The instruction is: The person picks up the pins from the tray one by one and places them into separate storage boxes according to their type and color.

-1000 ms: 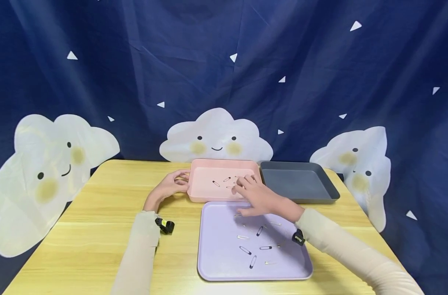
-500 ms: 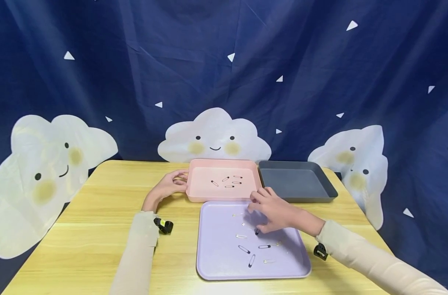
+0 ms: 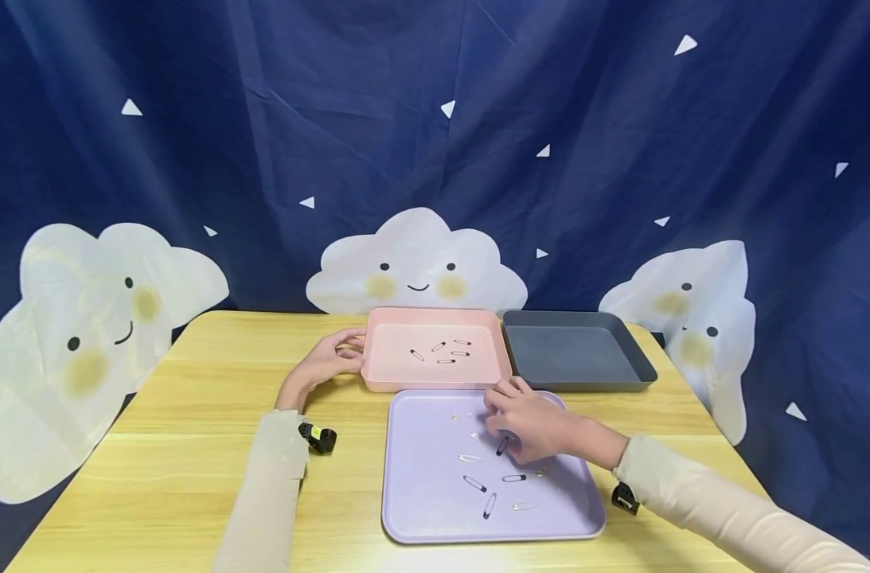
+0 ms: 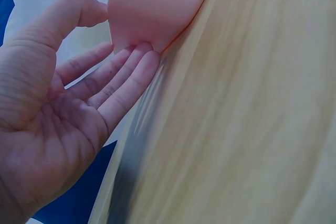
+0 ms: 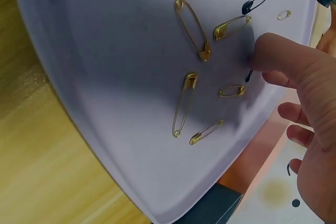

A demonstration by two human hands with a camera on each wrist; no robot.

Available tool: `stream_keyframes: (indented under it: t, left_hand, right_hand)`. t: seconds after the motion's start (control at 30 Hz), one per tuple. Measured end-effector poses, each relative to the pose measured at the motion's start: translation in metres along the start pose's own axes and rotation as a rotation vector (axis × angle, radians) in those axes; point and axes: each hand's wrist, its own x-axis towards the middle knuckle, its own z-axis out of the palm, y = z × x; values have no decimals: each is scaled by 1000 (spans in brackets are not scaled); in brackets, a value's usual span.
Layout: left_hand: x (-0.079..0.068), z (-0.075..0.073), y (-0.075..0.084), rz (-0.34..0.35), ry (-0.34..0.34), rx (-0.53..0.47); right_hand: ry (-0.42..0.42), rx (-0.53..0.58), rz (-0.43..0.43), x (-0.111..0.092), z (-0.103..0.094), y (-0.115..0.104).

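Observation:
My left hand rests its relaxed fingertips and thumb against the left end of the pink tray, which holds several black-ended safety pins. Over the lilac tray, my right hand pinches a black safety pin between thumb and forefinger. In the right wrist view the thumb hides most of that pin; only its dark end shows below. Gold safety pins and other black ones lie scattered across the lilac tray around the hand.
A dark grey tray stands right of the pink tray, behind the lilac one. All three trays are on a wooden table. A blue curtain with cloud faces hangs close behind the table's far edge.
My right hand has moved back from over the pink tray to the lilac tray, and its thumb and forefinger have closed on a black safety pin. The left hand has stayed put.

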Motion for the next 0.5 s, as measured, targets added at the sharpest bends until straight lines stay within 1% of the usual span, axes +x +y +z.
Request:
stream_keyframes:
  t: [0.3,0.5]
  left_hand:
    - [2,1,1,-4,5,1]
    - [1,1,0,-6,5,2]
  right_hand:
    - [28,25,-15,2,4,-3]
    - [-13,22,16,5,4,-4]
